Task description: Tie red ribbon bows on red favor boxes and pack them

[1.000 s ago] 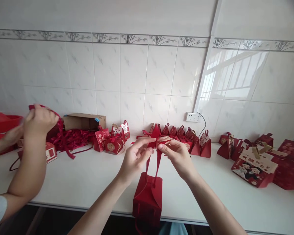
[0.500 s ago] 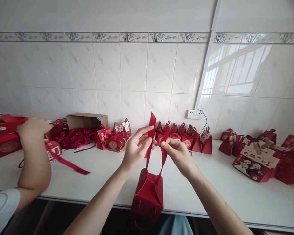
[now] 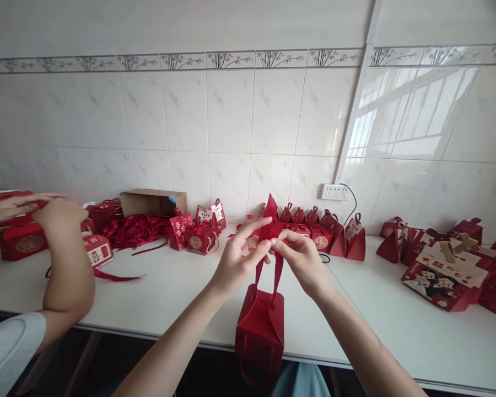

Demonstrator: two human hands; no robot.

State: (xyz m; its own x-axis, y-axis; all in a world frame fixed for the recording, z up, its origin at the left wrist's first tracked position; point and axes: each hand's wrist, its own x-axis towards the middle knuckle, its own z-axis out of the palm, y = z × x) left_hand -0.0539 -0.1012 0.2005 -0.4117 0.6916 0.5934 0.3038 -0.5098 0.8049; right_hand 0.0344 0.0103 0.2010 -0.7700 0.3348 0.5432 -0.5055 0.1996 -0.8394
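A red gift box [image 3: 259,325] hangs at the table's front edge, below my hands, with a thin red cord loop at its lower side. Two lengths of red ribbon [image 3: 278,271] run up from its folded top to my fingers. My left hand [image 3: 240,253] pinches the ribbon between thumb and forefinger, and one pointed ribbon end stands up above it. Touching it at the fingertips, my right hand [image 3: 301,259] pinches the ribbon too. Where the ribbon strands cross is partly hidden behind my fingers.
On the white table [image 3: 157,298], several small red boxes [image 3: 334,237] line the wall. A heap of red ribbons [image 3: 136,230] lies before an open cardboard carton [image 3: 152,202]. Printed boxes [image 3: 440,281] stand at right. At left, a co-worker's arm [image 3: 68,259] reaches over red boxes.
My two hands have come together, and the ribbon strands now meet at my fingertips. The view has shifted slightly left. A second hand of the co-worker shows more at the far left.
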